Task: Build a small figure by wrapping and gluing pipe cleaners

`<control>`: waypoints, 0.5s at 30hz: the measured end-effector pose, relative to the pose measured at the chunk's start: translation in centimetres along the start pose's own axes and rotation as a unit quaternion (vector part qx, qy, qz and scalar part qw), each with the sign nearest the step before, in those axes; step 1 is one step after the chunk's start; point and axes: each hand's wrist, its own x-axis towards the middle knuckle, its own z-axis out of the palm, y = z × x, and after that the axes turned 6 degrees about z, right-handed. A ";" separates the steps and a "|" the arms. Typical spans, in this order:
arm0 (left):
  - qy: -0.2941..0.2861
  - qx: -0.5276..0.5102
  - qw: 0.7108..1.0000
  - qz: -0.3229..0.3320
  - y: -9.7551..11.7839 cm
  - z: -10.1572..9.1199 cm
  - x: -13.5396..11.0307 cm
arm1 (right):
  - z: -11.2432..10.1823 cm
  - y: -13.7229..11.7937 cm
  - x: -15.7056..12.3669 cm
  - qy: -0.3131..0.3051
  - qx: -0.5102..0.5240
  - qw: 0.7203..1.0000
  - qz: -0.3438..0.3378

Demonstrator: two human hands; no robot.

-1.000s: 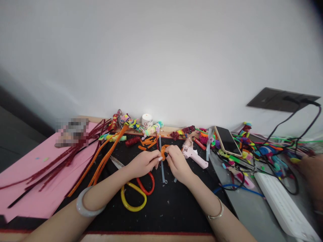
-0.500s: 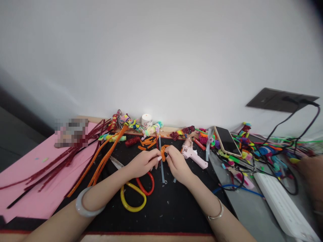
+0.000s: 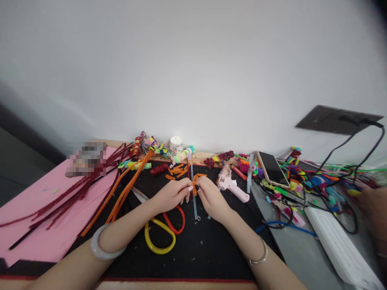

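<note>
Over the black mat (image 3: 211,249) both hands meet at an orange pipe cleaner (image 3: 195,186) bent into a small curled shape. My left hand (image 3: 173,194) pinches its left side with thumb and forefinger. From the other side my right hand (image 3: 210,197) has its fingers closed on it. Below the hands lies a clear glue stick (image 3: 195,207). Scissors (image 3: 160,237) with one yellow and one red handle rest under my left forearm. Short cut orange pieces (image 3: 178,171) lie just beyond the hands. A pale pink glue gun (image 3: 232,187) is right of my right hand.
Long orange pipe cleaners (image 3: 123,193) and dark red ones (image 3: 81,183) lie left, partly over a pink board (image 3: 30,209). Finished figures and a white tub (image 3: 175,144) line the wall. Rightward are a phone (image 3: 273,168), cables, a white power strip (image 3: 338,245) and another person's blurred hand (image 3: 370,205).
My right fingers have shifted slightly on the orange pipe cleaner, and more of its curled top shows. The other person's hand at the far right has moved a little.
</note>
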 end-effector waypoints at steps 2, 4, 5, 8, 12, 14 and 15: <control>-0.005 0.007 1.000 0.002 0.0 0.0 0.0 | 0.0 0.0 0.0 -0.004 0.002 1.000 -0.003; -0.010 0.012 1.000 0.002 0.0 0.0 0.0 | 0.0 -0.1 0.0 -0.006 0.004 1.000 -0.005; -0.011 0.014 1.000 0.002 0.0 0.0 0.0 | 0.0 -0.1 0.0 -0.007 0.004 1.000 -0.006; -0.013 0.016 1.000 0.001 0.1 0.0 0.0 | 0.0 -0.1 0.0 -0.006 0.002 1.000 -0.005; -0.012 0.016 1.000 0.003 0.1 0.0 0.0 | 0.0 -0.1 0.0 -0.005 -0.002 1.000 -0.004; -0.013 0.015 1.000 0.005 0.1 0.0 0.0 | 0.1 -0.1 0.0 -0.004 -0.003 1.000 -0.006; -0.014 0.015 1.000 0.005 0.1 0.0 0.0 | 0.1 0.0 0.0 -0.003 -0.004 1.000 -0.007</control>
